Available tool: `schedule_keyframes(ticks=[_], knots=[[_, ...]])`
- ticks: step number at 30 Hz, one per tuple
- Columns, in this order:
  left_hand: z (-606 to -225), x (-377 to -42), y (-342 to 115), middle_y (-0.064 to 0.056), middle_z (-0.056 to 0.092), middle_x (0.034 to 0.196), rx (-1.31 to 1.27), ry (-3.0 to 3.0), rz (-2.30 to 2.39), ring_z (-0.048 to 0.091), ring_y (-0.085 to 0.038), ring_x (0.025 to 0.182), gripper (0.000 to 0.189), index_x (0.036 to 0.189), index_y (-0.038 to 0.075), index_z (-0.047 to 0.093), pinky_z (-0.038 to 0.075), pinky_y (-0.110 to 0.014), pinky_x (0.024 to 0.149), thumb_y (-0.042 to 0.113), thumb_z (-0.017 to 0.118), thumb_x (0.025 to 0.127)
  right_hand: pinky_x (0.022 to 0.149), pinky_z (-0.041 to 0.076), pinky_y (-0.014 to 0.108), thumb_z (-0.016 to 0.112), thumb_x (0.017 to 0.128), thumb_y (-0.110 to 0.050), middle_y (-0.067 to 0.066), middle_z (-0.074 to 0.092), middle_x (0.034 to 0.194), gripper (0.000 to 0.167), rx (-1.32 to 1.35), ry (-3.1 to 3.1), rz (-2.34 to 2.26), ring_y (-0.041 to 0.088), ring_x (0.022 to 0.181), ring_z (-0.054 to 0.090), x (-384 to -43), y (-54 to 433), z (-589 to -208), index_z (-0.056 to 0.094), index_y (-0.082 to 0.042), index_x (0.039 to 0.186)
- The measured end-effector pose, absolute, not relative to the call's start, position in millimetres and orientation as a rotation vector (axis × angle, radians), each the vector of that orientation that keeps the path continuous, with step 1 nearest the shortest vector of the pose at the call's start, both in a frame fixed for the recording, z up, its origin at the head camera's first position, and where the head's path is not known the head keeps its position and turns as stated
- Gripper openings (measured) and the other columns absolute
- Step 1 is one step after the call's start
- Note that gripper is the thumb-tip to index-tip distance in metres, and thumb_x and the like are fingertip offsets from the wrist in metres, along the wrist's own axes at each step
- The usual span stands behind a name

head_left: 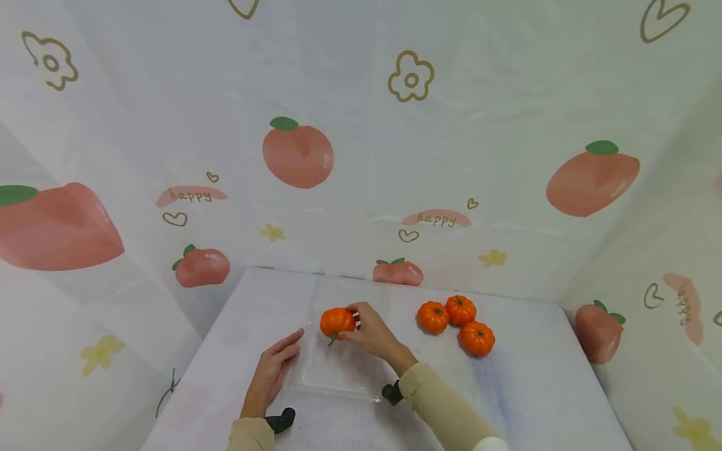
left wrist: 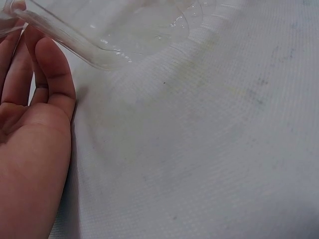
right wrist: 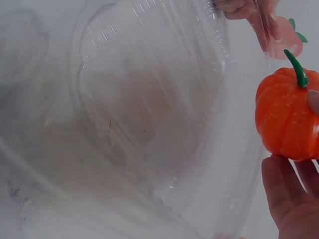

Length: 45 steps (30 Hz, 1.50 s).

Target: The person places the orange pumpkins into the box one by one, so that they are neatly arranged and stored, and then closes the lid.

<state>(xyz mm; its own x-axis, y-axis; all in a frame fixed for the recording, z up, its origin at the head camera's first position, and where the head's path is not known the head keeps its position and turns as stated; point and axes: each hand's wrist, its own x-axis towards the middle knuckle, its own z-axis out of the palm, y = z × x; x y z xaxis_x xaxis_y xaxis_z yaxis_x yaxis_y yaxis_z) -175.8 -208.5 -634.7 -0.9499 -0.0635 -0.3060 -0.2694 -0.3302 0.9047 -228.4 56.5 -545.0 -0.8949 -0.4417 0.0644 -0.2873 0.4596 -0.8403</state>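
An orange toy pumpkin (head_left: 336, 321) with a green stem is gripped by my right hand (head_left: 369, 332), held over a clear plastic container (head_left: 344, 379). In the right wrist view the pumpkin (right wrist: 284, 117) sits between the thumb and fingers, stem tilted up, beside the transparent ribbed plastic (right wrist: 149, 99). At the container's left edge is my left hand (head_left: 276, 363). Its bent fingers (left wrist: 55, 74) hold the thin clear rim (left wrist: 65, 42) in the left wrist view, fingertips partly hidden behind the plastic.
Three more orange pumpkins (head_left: 433, 317) (head_left: 460, 310) (head_left: 477, 339) stand clustered on the table right of the container. A white cloth (head_left: 541, 376) covers the table. Printed sheets (head_left: 350, 219) with fruit and flower drawings rise behind it and at both sides.
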Motion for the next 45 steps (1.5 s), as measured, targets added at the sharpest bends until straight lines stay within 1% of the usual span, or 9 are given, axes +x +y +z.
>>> schedule_keyframes(ticks=[3,6,14,21,25,32,37,41,45], knots=[[-634,-175,-208,0.017,0.074,0.120,-0.440,1.735,2.428,0.064,0.006,0.113,0.054,0.142,-0.001,0.057,0.054,-0.014,0.093,0.009,0.073,0.092,0.091,0.057,0.033,0.082,0.087,-0.021,0.010,0.059,0.128,0.054,-0.639,2.545,-1.376,0.020,0.105,0.061,-229,53,-549,0.055,-0.004,0.130],[-634,-175,-207,0.017,0.075,0.119,-0.440,1.732,2.437,0.065,0.005,0.113,0.052,0.142,-0.002,0.057,0.054,-0.015,0.093,0.007,0.071,0.093,0.092,0.056,0.030,0.083,0.087,-0.022,0.007,0.059,0.127,0.053,-0.637,2.555,-1.328,0.018,0.106,0.061,-227,50,-550,0.055,-0.006,0.130],[-634,-174,-208,0.017,0.075,0.117,-0.445,1.732,2.448,0.065,0.006,0.113,0.051,0.140,0.000,0.059,0.054,-0.015,0.093,0.008,0.072,0.092,0.093,0.057,0.033,0.085,0.084,-0.021,0.008,0.062,0.122,0.053,-0.715,2.619,-1.225,0.022,0.105,0.064,-226,42,-547,0.059,-0.006,0.127],[-637,-175,-208,0.018,0.074,0.121,-0.417,1.747,2.418,0.063,0.008,0.114,0.054,0.143,0.000,0.057,0.053,-0.014,0.094,0.012,0.072,0.093,0.093,0.057,0.030,0.088,0.081,-0.024,0.005,0.064,0.119,0.052,-0.661,2.652,-1.166,0.017,0.102,0.062,-227,33,-553,0.062,-0.008,0.124],[-637,-175,-208,0.017,0.074,0.121,-0.436,1.757,2.425,0.064,0.007,0.113,0.055,0.143,-0.001,0.056,0.053,-0.014,0.093,0.011,0.073,0.092,0.094,0.056,0.031,0.089,0.079,-0.024,0.005,0.064,0.116,0.052,-0.656,2.675,-1.114,0.018,0.100,0.062,-227,27,-556,0.063,-0.007,0.121],[-636,-174,-207,0.016,0.074,0.121,-0.441,1.764,2.428,0.063,0.008,0.112,0.054,0.143,-0.003,0.055,0.053,-0.013,0.093,0.009,0.072,0.093,0.089,0.056,0.032,0.090,0.077,-0.030,0.002,0.062,0.108,0.050,-0.612,2.758,-0.960,0.016,0.095,0.060,-223,20,-556,0.064,-0.011,0.116],[-636,-174,-206,0.018,0.074,0.119,-0.442,1.762,2.432,0.063,0.009,0.111,0.053,0.142,-0.003,0.056,0.053,-0.013,0.092,0.009,0.072,0.092,0.086,0.056,0.032,0.090,0.077,-0.033,0.002,0.059,0.105,0.052,-0.584,2.782,-0.938,0.016,0.093,0.060,-220,18,-556,0.063,-0.013,0.116],[-636,-174,-206,0.016,0.074,0.122,-0.420,1.770,2.435,0.063,0.008,0.111,0.052,0.142,-0.004,0.056,0.053,-0.013,0.092,0.008,0.071,0.093,0.085,0.057,0.031,0.087,0.081,-0.036,0.005,0.058,0.108,0.050,-0.594,2.757,-0.933,0.015,0.090,0.059,-219,19,-555,0.063,-0.014,0.119],[-635,-174,-207,0.015,0.074,0.122,-0.435,1.774,2.431,0.064,0.007,0.110,0.053,0.142,-0.003,0.057,0.054,-0.014,0.091,0.008,0.072,0.092,0.084,0.057,0.028,0.077,0.090,-0.039,0.007,0.058,0.112,0.041,-0.641,2.720,-0.938,0.013,0.088,0.058,-218,18,-553,0.065,-0.014,0.120]])
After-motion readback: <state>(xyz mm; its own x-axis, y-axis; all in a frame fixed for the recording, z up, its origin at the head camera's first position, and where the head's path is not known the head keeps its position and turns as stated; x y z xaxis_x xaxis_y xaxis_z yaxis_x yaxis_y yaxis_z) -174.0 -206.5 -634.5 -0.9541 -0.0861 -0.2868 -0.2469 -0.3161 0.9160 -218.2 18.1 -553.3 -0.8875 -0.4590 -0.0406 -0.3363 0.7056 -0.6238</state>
